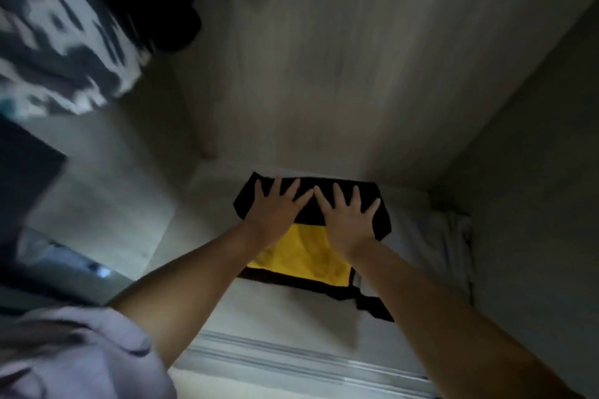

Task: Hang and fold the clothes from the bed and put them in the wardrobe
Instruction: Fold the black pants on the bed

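I have both hands inside the pale wood-grain wardrobe (pixel 356 58), pressing a folded black-and-yellow fabric garment (pixel 301 253) onto the white wardrobe floor panel (pixel 275 311). My left hand (pixel 275 207) lies flat with its fingers spread and straight on the black upper band of the garment. My right hand (pixel 351 215) does the same just beside it, index fingers nearly touching. Neither hand grips anything; both are wide and press palm-down.

Procedure for the step in hand, as I judge it: seat the folded garment flush against the rear wall.
1. Keep both palms flat so the fold does not open.
2. Push evenly; uneven pressure would skew the stack.
3. Lift the palms straight up when releasing, so the top layer does not drag.
4. Check the loose black edge at the near right corner, which sticks out past the fold and may need tucking.

Orientation: the garment lies flat, near the back of the compartment. Its long axis runs left to right, roughly parallel to the rear wall, slightly tilted in view. The black band faces the rear wall; the yellow panel faces me and the sliding door track (pixel 308 363).

A crumpled white cloth (pixel 450 243) sits near the garment's right end, against the side wall. A blurred black-and-white patterned hanging garment (pixel 61 42) is at upper left.
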Motion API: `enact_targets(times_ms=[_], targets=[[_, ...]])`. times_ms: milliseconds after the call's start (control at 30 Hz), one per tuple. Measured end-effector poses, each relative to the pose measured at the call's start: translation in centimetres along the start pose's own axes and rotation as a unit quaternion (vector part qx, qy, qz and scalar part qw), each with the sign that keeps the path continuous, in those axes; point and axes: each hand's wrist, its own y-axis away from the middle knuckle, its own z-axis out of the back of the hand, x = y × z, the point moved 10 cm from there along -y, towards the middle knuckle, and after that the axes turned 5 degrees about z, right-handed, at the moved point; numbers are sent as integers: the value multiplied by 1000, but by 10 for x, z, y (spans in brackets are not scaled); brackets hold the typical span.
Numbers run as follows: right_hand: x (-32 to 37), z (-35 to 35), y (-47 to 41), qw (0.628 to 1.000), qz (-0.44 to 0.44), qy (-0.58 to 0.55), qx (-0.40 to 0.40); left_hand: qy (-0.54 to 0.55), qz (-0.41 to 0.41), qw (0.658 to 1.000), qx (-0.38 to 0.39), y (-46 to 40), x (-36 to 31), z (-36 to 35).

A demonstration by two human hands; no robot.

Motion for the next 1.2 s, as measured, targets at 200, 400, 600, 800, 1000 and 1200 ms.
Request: enact_targets(times_ms=[200, 400, 600, 800, 1000, 1200], targets=[[9, -148, -51, 994, -59, -75, 58, 7, -32, 999, 10, -51, -23, -147], [29, -206, -52, 975, -49, -139, 166, 82, -23, 986, 142, -33, -25, -210], [24, -93, -18, 942, 19, -262, 207, 83, -15, 967, 240, 0, -35, -108], [-42, 86, 51, 967, -114, -221, 58, 271, 42, 961, 49, 30, -30, 116], [-89, 272, 142, 967, -149, -208, 3, 243, -1, 970, -6, 82, -19, 315], [-127, 405, 230, 971, -164, -166, -45, 217, -60, 971, -74, 126, -13, 478]])
